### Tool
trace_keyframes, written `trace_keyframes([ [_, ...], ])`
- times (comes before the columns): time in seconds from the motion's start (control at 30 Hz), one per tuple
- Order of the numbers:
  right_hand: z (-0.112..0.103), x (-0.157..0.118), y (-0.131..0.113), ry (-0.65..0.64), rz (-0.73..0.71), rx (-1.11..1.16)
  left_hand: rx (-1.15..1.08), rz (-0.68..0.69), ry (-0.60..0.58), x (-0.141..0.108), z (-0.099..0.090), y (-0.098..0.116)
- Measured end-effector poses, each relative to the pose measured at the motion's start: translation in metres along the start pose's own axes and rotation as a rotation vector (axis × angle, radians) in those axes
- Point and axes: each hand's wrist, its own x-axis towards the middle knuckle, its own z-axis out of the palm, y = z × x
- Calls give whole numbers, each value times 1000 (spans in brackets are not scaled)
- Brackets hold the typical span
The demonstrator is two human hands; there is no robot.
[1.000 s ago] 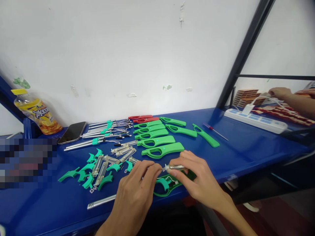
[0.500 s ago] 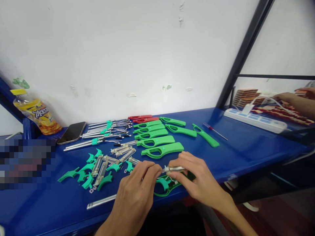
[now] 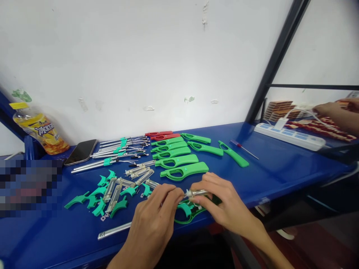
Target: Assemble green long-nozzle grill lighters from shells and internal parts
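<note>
My right hand (image 3: 221, 200) pinches a clear cylinder with a white end (image 3: 196, 193) between thumb and fingers. Close to that end, my left hand (image 3: 158, 209) has its fingertips pressed together; what they grip is too small to make out. Beneath both hands lies a green lighter shell (image 3: 187, 220) with a teal trigger (image 3: 183, 209) in it, partly covered by my right hand. A silver tube (image 3: 114, 230) runs out to the left from under my left hand. Teal triggers (image 3: 119, 207) and clear cylinders (image 3: 114, 198) are scattered to the left.
Several green shells (image 3: 186, 170) and red ones (image 3: 159, 133) lie behind my hands. Metal tubes with wires (image 3: 95, 164), a phone (image 3: 81, 152) and a bottle (image 3: 42, 129) are at left. At right are a screwdriver (image 3: 244, 149), a power strip (image 3: 288, 137) and another person's hand (image 3: 331, 111).
The clear cylinder and my left fingertips have come slightly closer together. The view has shifted a little, and the hands otherwise keep nearly the same pose.
</note>
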Motion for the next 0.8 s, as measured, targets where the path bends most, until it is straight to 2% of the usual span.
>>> trace_keyframes([
  [0.17,1,-1,-1,52,44,-6,15,8,-51,3,-5,0],
  [0.27,1,-1,-1,72,79,4,90,-10,-124,5,-17,0],
  [0.47,0,-1,4,108,94,83,155,-5,-170,4,-36,-4],
  [0.6,-1,1,3,176,110,155,160,8,-212,2,-32,-4],
  [0.8,-2,1,-2,159,140,112,166,0,-282,1,-22,1],
])
